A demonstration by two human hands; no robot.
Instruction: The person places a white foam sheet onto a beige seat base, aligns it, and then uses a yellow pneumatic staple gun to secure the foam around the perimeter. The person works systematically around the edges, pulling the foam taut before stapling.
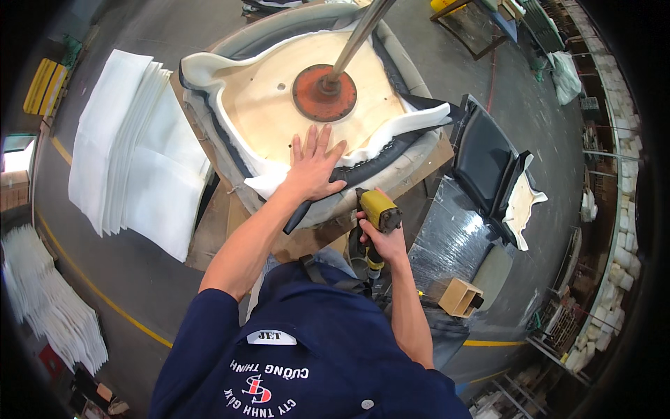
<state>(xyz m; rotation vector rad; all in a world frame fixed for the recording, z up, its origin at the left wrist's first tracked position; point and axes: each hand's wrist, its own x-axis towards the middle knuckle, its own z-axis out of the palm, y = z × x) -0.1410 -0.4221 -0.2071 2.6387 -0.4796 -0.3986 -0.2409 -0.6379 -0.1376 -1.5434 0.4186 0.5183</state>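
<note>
My left hand (315, 166) lies with its fingers spread on the near edge of a wooden seat panel (258, 105), over white padding (269, 180) and black cover material (377, 151). My right hand (388, 241) is wrapped round a yellow pneumatic staple gun (379, 209), held just off the panel's near right edge. A hose fitting hangs below its handle. A round orange-red press plate (324, 93) on a metal rod (359, 38) rests on the middle of the panel. Padding and cover stick out at the panel's corners.
Stacked white padding sheets (132, 153) stand at the left, with another pile (52, 297) farther down. To the right, black upholstered seats (485, 164) lie on a plastic-wrapped surface (447, 216). A small wooden box (460, 297) sits nearer me. The press rod rises above the panel.
</note>
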